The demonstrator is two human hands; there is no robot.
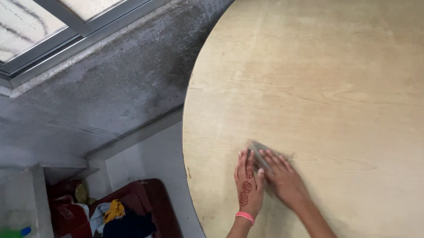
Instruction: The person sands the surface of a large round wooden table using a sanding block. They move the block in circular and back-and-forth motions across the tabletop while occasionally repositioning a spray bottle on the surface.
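Near table edge (183, 131): both hands (264, 179)

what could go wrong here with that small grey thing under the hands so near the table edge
The small blurred grey object lies under the fingertips of the left hand and right hand, near the rim of the round pale wooden table. A push leftward might send it over the edge onto the heap of clothes below. The motion blur suggests quick movement, so the grip may slip.
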